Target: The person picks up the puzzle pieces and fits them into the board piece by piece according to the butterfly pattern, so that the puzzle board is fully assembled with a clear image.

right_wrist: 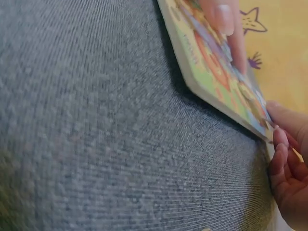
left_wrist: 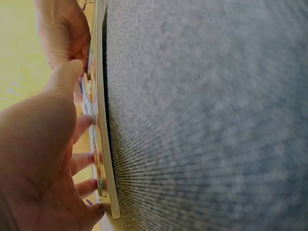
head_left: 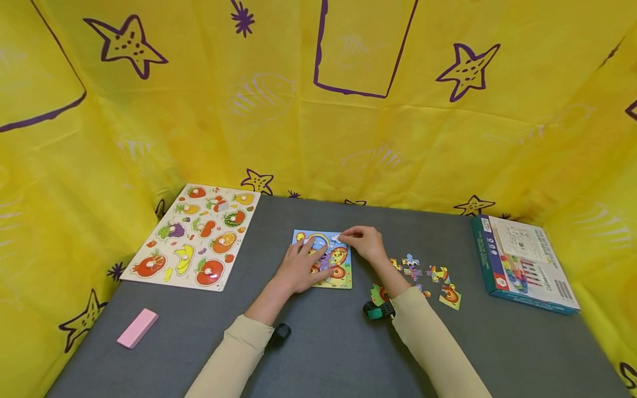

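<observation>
A square butterfly jigsaw board (head_left: 343,282) with a blue sky and a rainbow lies in the middle of the table. My left hand (head_left: 297,269) rests on it with spread fingers, pressing the picture; in the left wrist view the fingertips (left_wrist: 85,159) touch its face. At the board's far right corner, my right hand (head_left: 365,243) pinches a puzzle piece (head_left: 336,239) between thumb and fingers. The right wrist view shows that thumb (right_wrist: 284,118) over the board's corner, with the piece mostly hidden. Several loose jigsaw pieces (head_left: 450,297) lie right of the board, some partly behind my right forearm.
A wooden fruit peg puzzle (head_left: 164,243) lies at the back left. Nearer on that side is a pink block (head_left: 137,328). A flat box (head_left: 534,265) lies on the right. Yellow patterned cloth (head_left: 308,138) walls the grey table (head_left: 328,342) at the back and sides.
</observation>
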Tool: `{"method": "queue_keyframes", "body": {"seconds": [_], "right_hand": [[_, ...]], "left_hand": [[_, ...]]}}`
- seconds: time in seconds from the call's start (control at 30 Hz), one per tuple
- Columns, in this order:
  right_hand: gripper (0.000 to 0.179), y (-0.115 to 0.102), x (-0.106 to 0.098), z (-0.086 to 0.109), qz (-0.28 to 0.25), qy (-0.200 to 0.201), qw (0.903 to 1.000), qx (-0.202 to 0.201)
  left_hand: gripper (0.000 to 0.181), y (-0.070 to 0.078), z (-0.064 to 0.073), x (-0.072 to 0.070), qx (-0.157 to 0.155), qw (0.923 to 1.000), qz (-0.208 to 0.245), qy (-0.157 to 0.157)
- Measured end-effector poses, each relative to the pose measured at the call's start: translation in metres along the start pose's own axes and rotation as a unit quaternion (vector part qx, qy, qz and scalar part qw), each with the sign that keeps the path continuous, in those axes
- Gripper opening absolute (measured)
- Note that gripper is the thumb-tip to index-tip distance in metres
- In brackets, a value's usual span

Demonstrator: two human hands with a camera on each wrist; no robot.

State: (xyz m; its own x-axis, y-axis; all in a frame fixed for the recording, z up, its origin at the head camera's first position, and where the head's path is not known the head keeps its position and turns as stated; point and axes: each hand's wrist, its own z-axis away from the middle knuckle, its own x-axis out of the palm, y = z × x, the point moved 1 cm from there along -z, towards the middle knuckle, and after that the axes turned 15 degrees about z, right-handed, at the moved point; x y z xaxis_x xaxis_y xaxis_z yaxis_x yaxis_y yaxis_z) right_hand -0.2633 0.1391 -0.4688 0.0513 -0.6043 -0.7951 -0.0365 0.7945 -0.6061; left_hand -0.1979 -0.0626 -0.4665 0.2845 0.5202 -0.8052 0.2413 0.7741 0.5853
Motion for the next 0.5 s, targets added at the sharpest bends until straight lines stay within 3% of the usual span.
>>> {"method": "queue_keyframes", "body": {"seconds": [0.5], "right_hand": [[0.023, 0.0001, 0.0065, -0.0047, 0.018, 0.021, 0.9996, -0.009]], "left_hand": [[0.067, 0.0034, 0.0024, -0.0011, -0.002, 0.9999, -0.014, -0.009]]}}
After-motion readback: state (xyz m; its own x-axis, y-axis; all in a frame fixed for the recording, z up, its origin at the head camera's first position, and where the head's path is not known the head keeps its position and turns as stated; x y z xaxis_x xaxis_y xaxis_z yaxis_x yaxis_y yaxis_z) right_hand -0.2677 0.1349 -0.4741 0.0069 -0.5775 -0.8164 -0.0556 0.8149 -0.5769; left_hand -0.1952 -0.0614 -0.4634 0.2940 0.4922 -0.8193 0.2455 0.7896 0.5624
